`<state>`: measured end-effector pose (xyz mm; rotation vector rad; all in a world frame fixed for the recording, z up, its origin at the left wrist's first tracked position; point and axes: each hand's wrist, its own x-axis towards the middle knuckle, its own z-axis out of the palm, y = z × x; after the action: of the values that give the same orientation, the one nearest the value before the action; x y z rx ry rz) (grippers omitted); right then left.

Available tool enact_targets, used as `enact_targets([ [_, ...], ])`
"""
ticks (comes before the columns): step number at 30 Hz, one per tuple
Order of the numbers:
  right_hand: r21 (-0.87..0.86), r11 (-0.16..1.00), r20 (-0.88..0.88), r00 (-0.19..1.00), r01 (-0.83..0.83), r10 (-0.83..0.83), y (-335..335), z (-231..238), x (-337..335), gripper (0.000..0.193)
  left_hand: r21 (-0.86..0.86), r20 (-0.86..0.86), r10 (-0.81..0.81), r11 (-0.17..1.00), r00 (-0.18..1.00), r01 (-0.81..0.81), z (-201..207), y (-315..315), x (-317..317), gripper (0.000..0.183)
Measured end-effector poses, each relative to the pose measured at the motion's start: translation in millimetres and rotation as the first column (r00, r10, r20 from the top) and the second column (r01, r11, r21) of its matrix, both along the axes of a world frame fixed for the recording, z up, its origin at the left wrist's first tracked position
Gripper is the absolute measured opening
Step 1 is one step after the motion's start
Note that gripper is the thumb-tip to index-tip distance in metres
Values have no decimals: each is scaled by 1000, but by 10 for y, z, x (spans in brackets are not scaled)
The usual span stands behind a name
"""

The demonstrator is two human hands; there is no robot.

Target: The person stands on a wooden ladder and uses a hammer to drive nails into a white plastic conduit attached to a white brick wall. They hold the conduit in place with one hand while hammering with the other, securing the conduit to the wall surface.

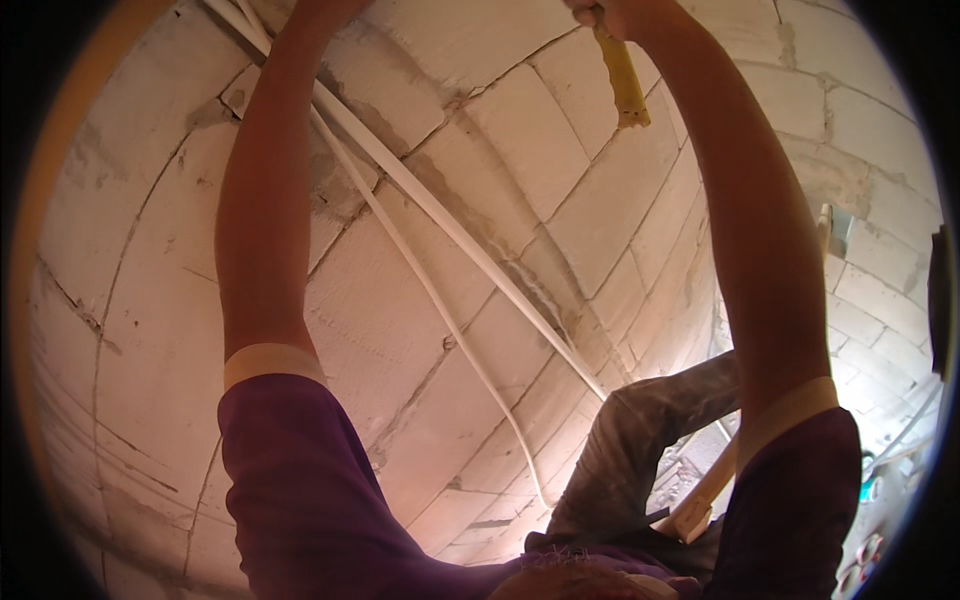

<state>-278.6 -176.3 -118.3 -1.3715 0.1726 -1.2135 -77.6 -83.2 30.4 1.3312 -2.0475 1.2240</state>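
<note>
Yellow handle gripped overhead against a pale block wall

The wall [520, 145] fills most of the view, its large whitish blocks parted by dark, uneven seams and patched with grey smears. Two bare forearms reach up across it from purple sleeves [290, 440] with pale bands at the cuffs. Below and between them bends a leg [635, 430] in dusty dark trousers.

A thicker white pipe [440, 213] runs straight and slantwise along the wall, passing behind the left forearm; a thinner white pipe [430, 286] curves away beneath it. The left hand lies beyond the upper edge, so I cannot tell how open it is or what it holds.

The right hand [613, 14], partly cut off at the top, is curled closed around the yellow handle [622, 82]. Slim and slightly tilted, the handle hangs below the fist in front of the blocks, its lower end ragged and darkly marked (whatever tops it is out of sight).
</note>
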Motion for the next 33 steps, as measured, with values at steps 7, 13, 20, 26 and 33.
enact_targets([
  [7, 58, 993, 146, 983, 102, -110, 26, 95, -25, 33, -6, -47, 26, 1000, 999, -27, -88, -45, -25, 41],
  [13, 163, 986, 182, 981, 37, -67, 92, 38, -43, 35, 46, -101, 42, 998, 994, -37, -111, -71, -169, 39],
  [20, 203, 978, 132, 989, 43, -71, 78, -269, -622, 37, 181, 331, 85, 972, 940, -151, -251, -238, -19, 39],
  [26, 173, 967, 71, 977, 187, -202, 455, -703, -1537, 26, 337, 248, 129, 918, 960, -210, -811, -27, -192, 37],
  [33, 189, 877, 48, 888, 441, -457, 744, -1242, -2445, 28, 198, -205, -152, 961, 967, 193, -231, 725, -598, 51],
])
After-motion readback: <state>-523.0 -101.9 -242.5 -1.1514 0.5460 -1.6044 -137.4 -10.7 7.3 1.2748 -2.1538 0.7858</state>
